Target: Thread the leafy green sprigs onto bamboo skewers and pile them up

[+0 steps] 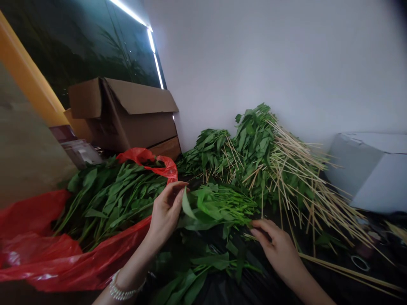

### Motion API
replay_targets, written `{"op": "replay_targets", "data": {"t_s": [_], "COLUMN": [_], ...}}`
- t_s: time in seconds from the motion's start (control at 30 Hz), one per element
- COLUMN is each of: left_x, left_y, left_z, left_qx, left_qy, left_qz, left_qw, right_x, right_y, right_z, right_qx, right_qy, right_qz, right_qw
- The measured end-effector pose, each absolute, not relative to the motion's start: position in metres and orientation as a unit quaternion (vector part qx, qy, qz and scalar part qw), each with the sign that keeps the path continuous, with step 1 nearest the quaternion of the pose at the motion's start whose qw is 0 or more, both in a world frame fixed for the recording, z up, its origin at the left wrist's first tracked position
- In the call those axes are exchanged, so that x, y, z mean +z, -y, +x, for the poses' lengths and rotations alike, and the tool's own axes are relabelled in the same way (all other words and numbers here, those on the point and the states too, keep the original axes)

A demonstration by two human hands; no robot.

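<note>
My left hand [165, 210] pinches the leafy end of a small bunch of green leafy stems [219, 206] that lies across the dark work surface. My right hand [276, 245] has its fingers curled at the cut stem end of the same bunch, near a thin wooden skewer [343, 267]. A beaded bracelet [122, 291] sits on my left wrist. Loose green leaves [197, 271] lie below and between my hands.
A red plastic bag [47, 250] full of leafy greens [111, 199] lies at the left. Piles of greens threaded on wooden skewers [286, 169] lean against the white wall. Cardboard boxes [127, 114] stand at the back left, a grey box [372, 169] at the right.
</note>
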State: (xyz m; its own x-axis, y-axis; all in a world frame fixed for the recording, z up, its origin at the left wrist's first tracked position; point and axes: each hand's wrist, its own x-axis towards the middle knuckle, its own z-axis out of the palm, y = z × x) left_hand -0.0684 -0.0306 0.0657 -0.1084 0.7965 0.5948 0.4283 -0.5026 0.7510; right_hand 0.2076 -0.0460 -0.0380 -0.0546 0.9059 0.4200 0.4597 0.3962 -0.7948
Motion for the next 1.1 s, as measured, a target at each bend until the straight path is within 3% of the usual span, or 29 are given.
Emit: {"op": "replay_targets", "data": {"t_s": [0.27, 0.43, 0.67, 1.1], "left_x": [0.065, 0.055, 0.029, 0.021], "left_y": [0.046, 0.046, 0.029, 0.017], "left_z": [-0.054, -0.047, -0.035, -0.040], "left_qx": [0.671, 0.514, 0.345, 0.216], "left_qy": [-0.424, -0.382, -0.324, -0.293], "left_qz": [0.606, 0.763, 0.859, 0.906], "left_qw": [0.052, -0.088, -0.195, -0.216], "right_x": [-0.034, -0.029, -0.032, -0.026], "right_y": [0.047, 0.049, 0.050, 0.055], "right_z": [0.207, 0.206, 0.205, 0.200], "right_qx": [0.379, 0.384, 0.370, 0.400], "right_qy": [0.643, 0.657, 0.692, 0.711], "right_qz": [-0.485, -0.486, -0.474, -0.439], "right_qw": [0.456, 0.429, 0.399, 0.376]}}
